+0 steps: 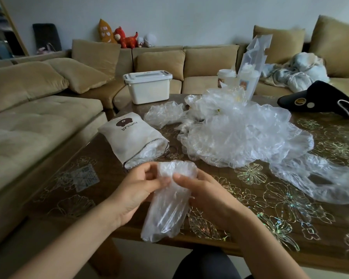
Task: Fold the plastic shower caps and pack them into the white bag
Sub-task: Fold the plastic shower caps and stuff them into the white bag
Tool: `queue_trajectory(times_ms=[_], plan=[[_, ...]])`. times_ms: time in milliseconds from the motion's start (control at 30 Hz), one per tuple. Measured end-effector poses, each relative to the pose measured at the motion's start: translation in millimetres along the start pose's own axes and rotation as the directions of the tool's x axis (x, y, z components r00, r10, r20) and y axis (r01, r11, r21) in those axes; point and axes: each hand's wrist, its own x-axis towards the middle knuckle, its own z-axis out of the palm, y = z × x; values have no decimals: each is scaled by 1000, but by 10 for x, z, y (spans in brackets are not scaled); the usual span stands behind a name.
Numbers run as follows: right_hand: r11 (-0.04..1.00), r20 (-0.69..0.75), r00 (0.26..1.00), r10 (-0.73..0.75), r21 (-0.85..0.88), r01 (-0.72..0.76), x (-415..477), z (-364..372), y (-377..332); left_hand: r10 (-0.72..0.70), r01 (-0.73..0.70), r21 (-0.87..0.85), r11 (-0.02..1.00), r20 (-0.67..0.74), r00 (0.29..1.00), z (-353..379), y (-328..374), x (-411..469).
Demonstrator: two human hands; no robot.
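White bag (133, 137), nine o'clock of centre: one word, "POPULAR", brown capitals, rotated, beside a brown logo (123, 123). Smaller print by the logo illegible.

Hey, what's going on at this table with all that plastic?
A person is folding shower caps. The left hand and right hand both grip one clear plastic shower cap, gathered into a long strip, over the near edge of the brown flower-patterned table. The white drawstring bag lies on its side just beyond, mouth open toward the person, with clear plastic already inside. A big pile of loose clear caps lies to its right.
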Motion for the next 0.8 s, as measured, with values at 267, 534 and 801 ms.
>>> queue_trajectory(times_ms=[267,534,801], plan=[[987,-217,968,-126,68,143,72,32,65,31,-31,-1,1000,-81,996,63,-116,67],[968,-310,928,-209,69,241,109,-7,56,-230,279,-201,939,237,944,53,-78,9],[926,-171,913,-371,-133,352,118,-4,97,-120,137,-121,983,134,984,41,-103,47]])
